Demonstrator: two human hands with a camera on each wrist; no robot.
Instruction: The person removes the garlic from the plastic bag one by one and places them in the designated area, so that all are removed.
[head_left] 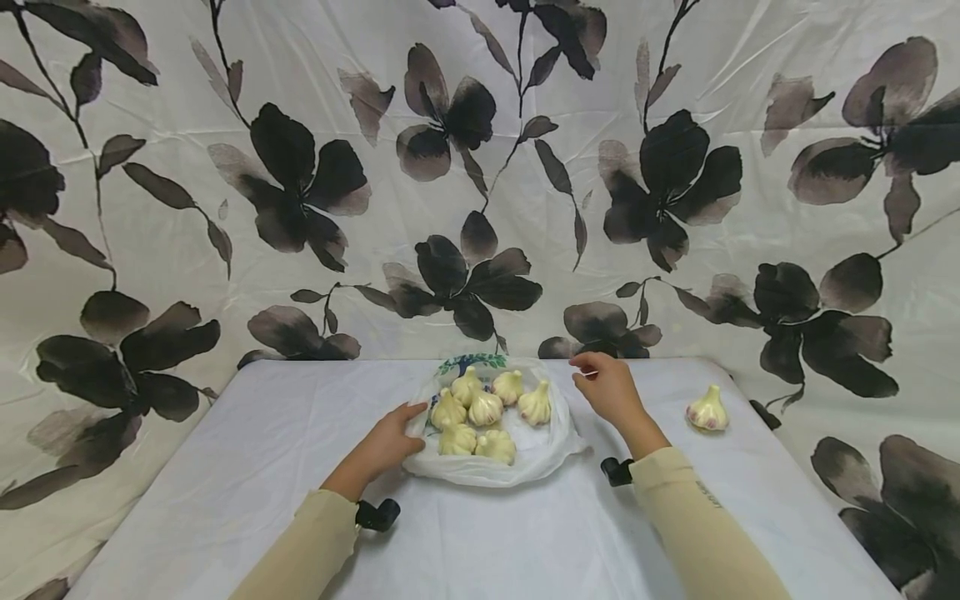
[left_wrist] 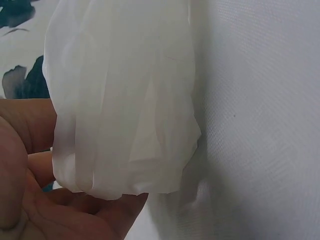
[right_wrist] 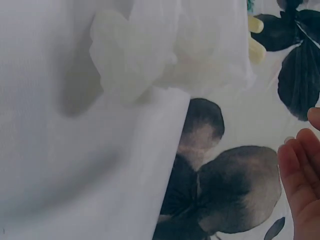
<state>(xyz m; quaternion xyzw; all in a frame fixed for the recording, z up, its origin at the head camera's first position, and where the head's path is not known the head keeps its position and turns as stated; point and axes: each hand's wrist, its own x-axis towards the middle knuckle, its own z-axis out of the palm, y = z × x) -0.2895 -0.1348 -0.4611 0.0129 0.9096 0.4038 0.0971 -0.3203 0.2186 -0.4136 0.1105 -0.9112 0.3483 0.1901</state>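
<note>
A white plastic bag (head_left: 491,477) lies with its mouth spread wide, and several garlic bulbs (head_left: 486,408) sit inside it. My left hand (head_left: 385,442) holds the bag's left edge; in the left wrist view, the bag's wall (left_wrist: 125,100) lies between thumb and fingers, hiding parts of them. To the right of the bag, my right hand (head_left: 611,390) hovers apart from it with nothing in its grasp. Its fingers (right_wrist: 297,170) look relaxed in the right wrist view. One single garlic bulb (head_left: 707,410) rests on the table farther right.
A white cloth covers the table (head_left: 480,542), whose back edge runs just behind the bag. Beyond it hangs a white curtain (head_left: 480,200) with dark flowers. Small black cameras (head_left: 377,515) are strapped on both wrists.
</note>
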